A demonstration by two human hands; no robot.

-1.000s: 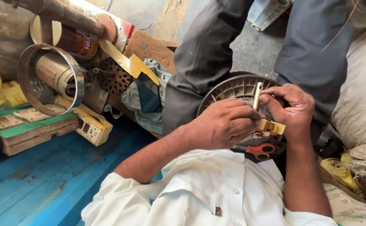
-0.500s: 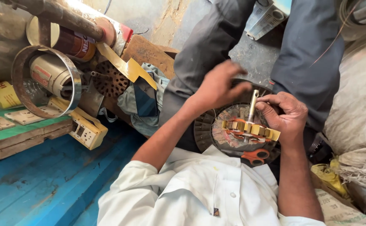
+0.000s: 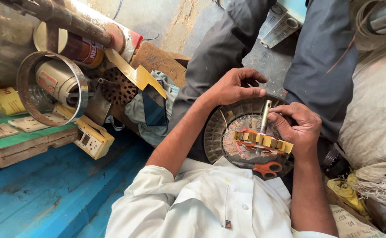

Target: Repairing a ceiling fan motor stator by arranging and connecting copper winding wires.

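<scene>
— Nearest the lens, what sits in the worker's lap?

— A round motor stator (image 3: 219, 132), dark and ribbed at its rim, rests on the person's knees just past the white shirt (image 3: 202, 202), so both hands can work on it from above. Orange-handled scissors (image 3: 267, 168) lie on its near edge, apparently kept within reach.

— And the hands?

— The right hand (image 3: 298, 125) is curled, fingers pinched around a strip of yellow insulating paper pieces (image 3: 263, 141) laid across the stator's middle, beside the upright metal shaft (image 3: 265, 110). The left hand (image 3: 235, 86) hovers at the far rim, fingers half bent and loosely spread, gripping nothing that can be seen; it may be there to steady the disc.

— Beyond that?

— The dark trouser legs (image 3: 325, 66) form the rest. To the left, on a blue floor (image 3: 47, 189), a rusty metal ring (image 3: 54, 88) leans against cylinders (image 3: 58, 77), with a cream socket box (image 3: 92, 140) near it.
</scene>
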